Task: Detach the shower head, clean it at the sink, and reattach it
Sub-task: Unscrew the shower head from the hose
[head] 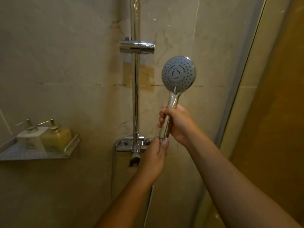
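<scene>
You face a tiled shower wall [65, 63]. Nearest, your left hand [156, 158] pinches the bottom end of the handle, where the hose [148, 206] hangs down. Your right hand [179, 124] is wrapped round the handle above it, holding the shower head [178, 74] upright, with its grey face toward you, just below and right of the bracket [136, 46]. Behind are the mixer tap [131, 143] and rail [135, 96]. At left is a shelf [32, 156] with two bottles [56, 139].

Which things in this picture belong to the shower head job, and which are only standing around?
Belong to the job: shower head, gripped by the right hand, its handle's lower end pinched by the left hand; hose; empty holder on the rail.
Only standing around: clear pump bottle; yellow pump bottle; wall shelf; mixer tap.
</scene>
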`<state>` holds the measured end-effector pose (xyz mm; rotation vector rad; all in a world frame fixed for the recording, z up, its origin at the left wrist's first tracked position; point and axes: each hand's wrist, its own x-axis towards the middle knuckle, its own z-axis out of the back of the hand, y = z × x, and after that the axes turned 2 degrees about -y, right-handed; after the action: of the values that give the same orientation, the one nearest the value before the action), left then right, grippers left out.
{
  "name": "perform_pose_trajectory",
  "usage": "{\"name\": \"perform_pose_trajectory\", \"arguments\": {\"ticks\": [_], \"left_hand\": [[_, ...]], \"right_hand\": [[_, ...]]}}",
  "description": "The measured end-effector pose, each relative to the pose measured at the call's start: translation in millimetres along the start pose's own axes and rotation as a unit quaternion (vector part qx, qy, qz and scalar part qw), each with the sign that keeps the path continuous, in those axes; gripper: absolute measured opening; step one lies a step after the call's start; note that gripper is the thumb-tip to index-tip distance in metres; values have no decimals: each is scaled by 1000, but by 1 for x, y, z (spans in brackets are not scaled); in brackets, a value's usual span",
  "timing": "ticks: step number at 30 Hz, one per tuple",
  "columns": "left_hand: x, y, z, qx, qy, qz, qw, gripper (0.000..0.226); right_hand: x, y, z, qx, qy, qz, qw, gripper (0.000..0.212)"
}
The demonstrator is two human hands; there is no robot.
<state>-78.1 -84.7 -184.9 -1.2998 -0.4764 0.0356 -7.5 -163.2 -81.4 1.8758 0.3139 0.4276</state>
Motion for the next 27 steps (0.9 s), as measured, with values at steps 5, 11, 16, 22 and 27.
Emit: {"name": "perform_pose_trajectory", "arguments": {"ticks": [5, 11, 16, 22, 27], "left_hand": [[-26, 9, -27, -46, -2, 36, 998, 32], [-43, 4, -52, -271, 99, 156, 945, 32], [-46, 3, -65, -231, 57, 145, 960, 26], [-54, 28, -65, -4, -67, 39, 997, 21], [-72, 19, -72, -19, -63, 58, 996, 23]], "right_hand": [[-3, -28, 17, 7, -7, -63, 998, 30], [-8, -30, 53, 142, 119, -164, 969, 34], [-13, -34, 64, 85, 79, -135, 984, 28], [-37, -50, 66, -66, 3, -90, 994, 10], [-47, -53, 58, -50, 13, -72, 996, 15]]}}
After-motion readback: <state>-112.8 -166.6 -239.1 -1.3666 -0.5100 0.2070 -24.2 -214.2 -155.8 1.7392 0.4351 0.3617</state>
